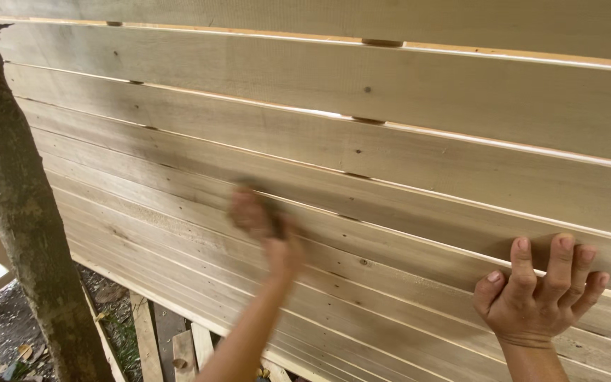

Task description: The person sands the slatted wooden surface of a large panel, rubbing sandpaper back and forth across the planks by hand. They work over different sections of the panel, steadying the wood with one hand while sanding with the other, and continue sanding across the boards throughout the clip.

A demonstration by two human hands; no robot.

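At far left, a rough grey-brown tree trunk [19, 212] stands just beside a wall of pale horizontal wooden planks [362, 141], with loose boards on the ground [171, 339] below. Mid-frame, the left hand [259, 219] is blurred against the planks; whether it grips anything I cannot tell. Further right, the right hand [539, 286] presses open-fingered on the planks, apparently bracing the body.
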